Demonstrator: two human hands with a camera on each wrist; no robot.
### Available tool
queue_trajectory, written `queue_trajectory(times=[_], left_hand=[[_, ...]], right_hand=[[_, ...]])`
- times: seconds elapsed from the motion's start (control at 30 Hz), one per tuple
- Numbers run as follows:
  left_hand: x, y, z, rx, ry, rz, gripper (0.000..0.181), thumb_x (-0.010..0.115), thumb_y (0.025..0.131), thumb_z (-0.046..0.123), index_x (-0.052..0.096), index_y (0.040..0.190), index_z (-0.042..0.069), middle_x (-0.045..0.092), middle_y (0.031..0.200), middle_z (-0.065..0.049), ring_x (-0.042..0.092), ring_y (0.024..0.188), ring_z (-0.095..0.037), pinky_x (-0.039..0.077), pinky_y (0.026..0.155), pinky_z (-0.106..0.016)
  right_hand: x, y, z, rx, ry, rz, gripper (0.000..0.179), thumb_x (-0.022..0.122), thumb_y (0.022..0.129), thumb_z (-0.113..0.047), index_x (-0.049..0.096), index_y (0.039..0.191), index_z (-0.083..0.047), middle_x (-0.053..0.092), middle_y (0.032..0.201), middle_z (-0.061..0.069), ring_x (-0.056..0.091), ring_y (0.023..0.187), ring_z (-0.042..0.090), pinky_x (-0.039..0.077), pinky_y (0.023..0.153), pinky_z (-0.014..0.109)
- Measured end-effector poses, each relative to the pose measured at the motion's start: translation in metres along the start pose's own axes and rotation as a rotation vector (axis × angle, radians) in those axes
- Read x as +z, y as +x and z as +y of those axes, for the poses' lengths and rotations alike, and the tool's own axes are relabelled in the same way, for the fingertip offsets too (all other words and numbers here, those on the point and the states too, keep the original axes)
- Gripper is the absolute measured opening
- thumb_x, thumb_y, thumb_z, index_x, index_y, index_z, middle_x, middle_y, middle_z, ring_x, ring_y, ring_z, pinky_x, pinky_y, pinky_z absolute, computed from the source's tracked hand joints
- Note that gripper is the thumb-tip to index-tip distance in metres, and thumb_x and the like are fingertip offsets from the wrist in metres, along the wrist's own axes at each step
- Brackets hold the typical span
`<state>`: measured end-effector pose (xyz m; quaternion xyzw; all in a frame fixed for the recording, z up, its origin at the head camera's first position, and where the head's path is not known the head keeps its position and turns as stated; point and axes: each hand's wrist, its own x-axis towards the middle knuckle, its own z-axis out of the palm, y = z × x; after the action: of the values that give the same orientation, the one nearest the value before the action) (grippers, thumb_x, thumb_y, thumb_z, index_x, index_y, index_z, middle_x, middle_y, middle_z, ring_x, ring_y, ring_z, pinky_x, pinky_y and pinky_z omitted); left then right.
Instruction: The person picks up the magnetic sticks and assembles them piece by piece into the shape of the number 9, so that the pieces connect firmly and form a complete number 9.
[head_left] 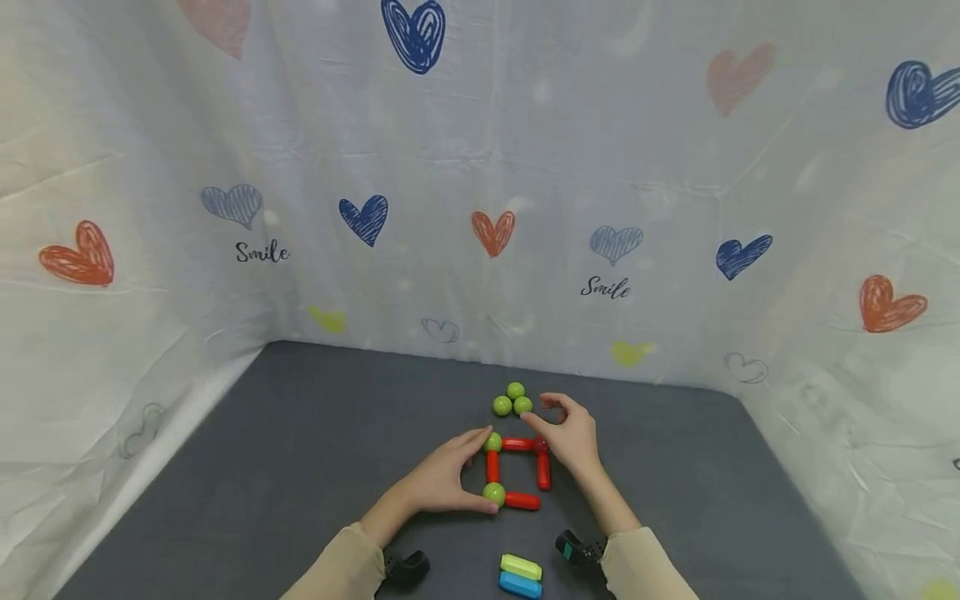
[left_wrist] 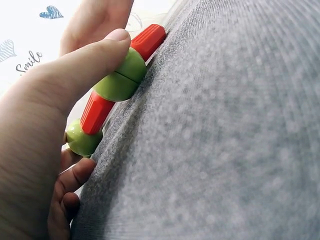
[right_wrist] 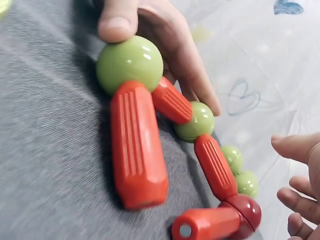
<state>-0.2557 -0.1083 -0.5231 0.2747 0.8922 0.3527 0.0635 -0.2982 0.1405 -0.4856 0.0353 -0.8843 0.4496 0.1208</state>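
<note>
Red magnetic rods [head_left: 522, 501] and balls form a squarish frame on the dark table. Its left corners are a near green ball [head_left: 494, 494] and a far green ball [head_left: 492, 442]; a dark red ball [head_left: 541, 445] is at the far right. At the near right, two rod ends stand apart, one showing a metal disc. My left hand [head_left: 442, 477] holds the frame's left side, thumb on the near green ball and fingers at the far one. Above the red ball, my right hand [head_left: 573, 435] has thumb and fingers apart, nothing between them. Three loose green balls [head_left: 502, 406] lie beyond.
A yellow rod [head_left: 521, 567] and a blue rod [head_left: 521, 585] lie side by side near the front of the table [head_left: 300, 467]. A white cloth [head_left: 540, 167] printed with hearts hangs around the back and sides.
</note>
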Motion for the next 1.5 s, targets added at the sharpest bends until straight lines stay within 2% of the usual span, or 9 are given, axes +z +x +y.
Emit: queue_trajectory(times=[0.17,0.3,0.4,0.47,0.53,0.73,0.9,1.17,1.5], left_hand=[[-0.002,0.0,-0.001,-0.007,-0.023,-0.001,0.118,0.083,0.081,0.068,0.026,0.17,0.015,0.035,0.171,-0.006,0.052,0.141,-0.027,0.049,0.11,-0.052],[-0.002,0.0,-0.003,-0.009,-0.021,0.003,0.117,0.083,0.082,0.068,0.026,0.17,0.016,0.035,0.171,-0.006,0.047,0.148,-0.03,0.047,0.112,-0.054],[-0.001,0.0,-0.004,-0.01,-0.009,-0.004,0.117,0.083,0.082,0.068,0.026,0.171,0.017,0.036,0.17,-0.006,0.052,0.141,-0.027,0.049,0.11,-0.052],[0.0,0.0,-0.004,-0.014,-0.007,-0.009,0.117,0.082,0.082,0.069,0.025,0.171,0.017,0.036,0.17,-0.005,0.056,0.135,-0.024,0.05,0.108,-0.05],[0.0,0.0,-0.004,-0.017,-0.013,-0.012,0.118,0.082,0.082,0.069,0.025,0.171,0.018,0.036,0.17,-0.003,0.057,0.133,-0.023,0.05,0.108,-0.049],[-0.003,0.0,-0.002,-0.014,-0.02,-0.005,0.117,0.082,0.081,0.069,0.026,0.171,0.018,0.035,0.171,-0.004,0.043,0.15,-0.029,0.045,0.114,-0.056],[-0.003,0.001,-0.001,-0.011,-0.019,-0.007,0.117,0.082,0.082,0.07,0.026,0.171,0.017,0.036,0.17,-0.004,0.049,0.145,-0.027,0.048,0.112,-0.052],[0.0,0.0,-0.001,-0.001,-0.021,-0.01,0.117,0.083,0.082,0.068,0.026,0.17,0.016,0.038,0.169,-0.004,0.06,0.123,-0.019,0.052,0.104,-0.046],[0.002,0.001,-0.002,0.01,-0.013,-0.003,0.118,0.083,0.082,0.068,0.026,0.17,0.015,0.038,0.169,-0.004,0.059,0.123,-0.018,0.052,0.103,-0.045]], right_hand=[[0.012,0.014,-0.004,0.039,0.012,-0.025,0.054,0.089,0.088,-0.032,0.073,0.132,-0.005,0.076,0.12,0.013,0.063,0.08,0.021,0.051,0.075,0.038],[0.018,0.021,-0.004,0.069,0.009,-0.045,0.058,0.089,0.088,-0.033,0.071,0.135,-0.004,0.074,0.124,0.014,0.07,0.101,0.031,0.055,0.091,0.05],[0.02,0.022,-0.001,0.092,-0.005,-0.056,0.06,0.089,0.087,-0.033,0.07,0.136,-0.003,0.074,0.127,0.016,0.066,0.118,0.036,0.051,0.102,0.056],[0.021,0.023,0.001,0.107,-0.01,-0.059,0.06,0.089,0.087,-0.032,0.07,0.136,-0.002,0.073,0.129,0.017,0.065,0.123,0.038,0.05,0.105,0.057],[0.022,0.023,0.003,0.112,-0.012,-0.056,0.061,0.09,0.087,-0.031,0.07,0.136,-0.001,0.073,0.13,0.018,0.064,0.124,0.039,0.049,0.105,0.057],[0.027,0.027,0.008,0.089,-0.029,-0.063,0.062,0.091,0.086,-0.03,0.07,0.134,0.002,0.073,0.129,0.021,0.064,0.124,0.041,0.049,0.107,0.057],[0.029,0.03,0.011,0.086,-0.041,-0.058,0.06,0.091,0.085,-0.029,0.071,0.131,0.004,0.074,0.126,0.021,0.065,0.123,0.042,0.049,0.107,0.057],[0.034,0.03,0.015,0.114,-0.039,-0.053,0.053,0.09,0.086,-0.029,0.074,0.127,0.001,0.075,0.12,0.018,0.066,0.119,0.04,0.05,0.105,0.056],[0.033,0.03,0.014,0.07,-0.039,-0.039,0.04,0.087,0.089,-0.024,0.077,0.118,0.002,0.076,0.116,0.018,0.067,0.115,0.039,0.051,0.102,0.056]])
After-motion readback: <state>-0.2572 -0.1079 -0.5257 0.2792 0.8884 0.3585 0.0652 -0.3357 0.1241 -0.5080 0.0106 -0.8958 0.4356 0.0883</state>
